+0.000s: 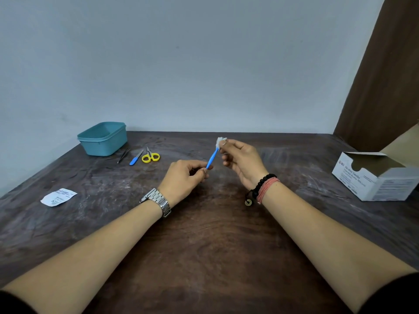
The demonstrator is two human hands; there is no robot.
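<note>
My left grip (pixel 184 175) pinches the lower end of a slim blue plastic-handled tool (pixel 212 158), held above the middle of the dark wooden table (pixel 204 234). My right grip (pixel 241 160), at one o'clock from it, pinches a white crumpled wipe (pixel 220 141) around the tool's upper end, hiding its tip.

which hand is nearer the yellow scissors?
Left. The left hand, pinching the blue tool, is a short way to the right of the yellow scissors. The right hand, holding the white wipe on the tool's tip, is farther right.
</note>
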